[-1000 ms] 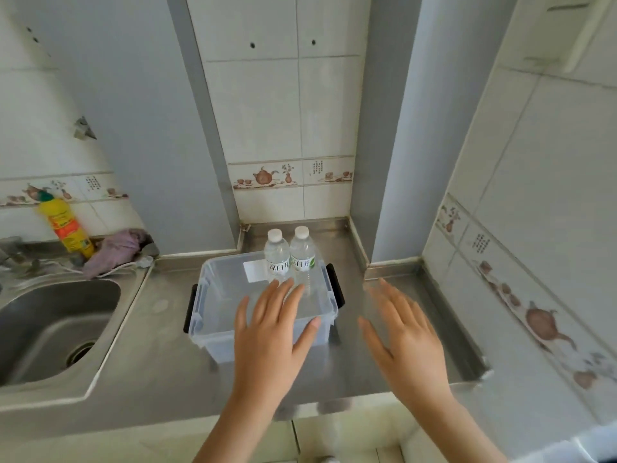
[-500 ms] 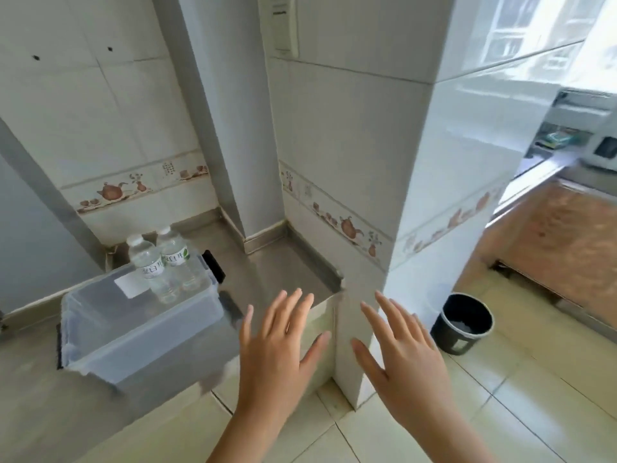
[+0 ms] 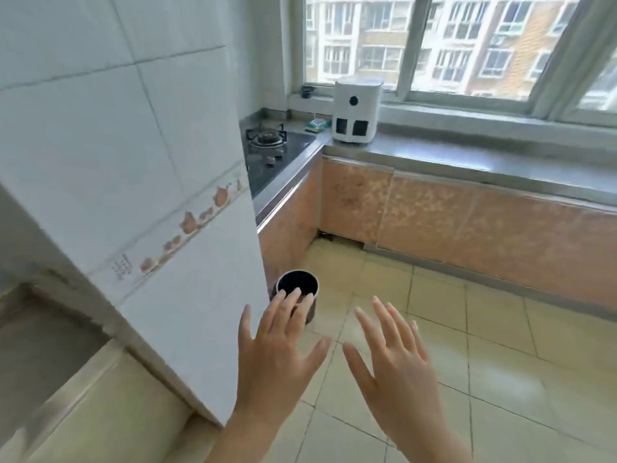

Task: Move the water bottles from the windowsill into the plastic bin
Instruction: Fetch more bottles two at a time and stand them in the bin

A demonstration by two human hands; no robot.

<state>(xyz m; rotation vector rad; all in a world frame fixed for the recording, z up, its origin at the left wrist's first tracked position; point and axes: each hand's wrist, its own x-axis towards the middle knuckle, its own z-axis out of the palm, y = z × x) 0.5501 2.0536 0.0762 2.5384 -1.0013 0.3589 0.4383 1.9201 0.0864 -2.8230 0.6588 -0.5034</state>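
Tiled kitchen floor [image 3: 500, 379]; left hand [image 3: 277, 359], right hand [image 3: 397, 372] spread, empty.

Glossy tiled pillar [image 3: 160, 162] — brushed-metal countertop [image 3: 484, 163] (matt).

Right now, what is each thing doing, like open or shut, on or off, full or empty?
Left hand: open, fingers spread, holding nothing.
Right hand: open, holding nothing.
Black bin: upright on the floor, no lid, contents unclear.
Gas burner: no flame, no pot.
White appliance: upright on the counter.
Window: looks shut.
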